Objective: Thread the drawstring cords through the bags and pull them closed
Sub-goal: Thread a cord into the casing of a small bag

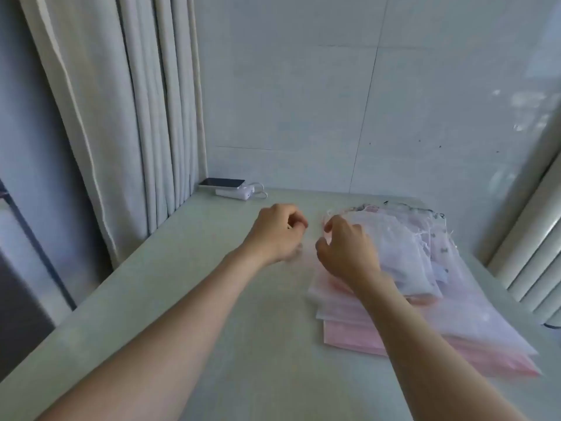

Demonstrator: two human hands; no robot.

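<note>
Bags (449, 299) piled rightward, phone (223, 182) and power bank (236, 193) beyond.

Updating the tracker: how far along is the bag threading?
Done: nothing for sure. Cords show at the far end of the pile, but no bag looks cinched or set apart.
In hand: the right hand pinches the top bag at its mouth. The left hand has its fingers curled beside it; whether it holds a cord is too blurred to tell.
Left: the whole pile of flat bags.
</note>
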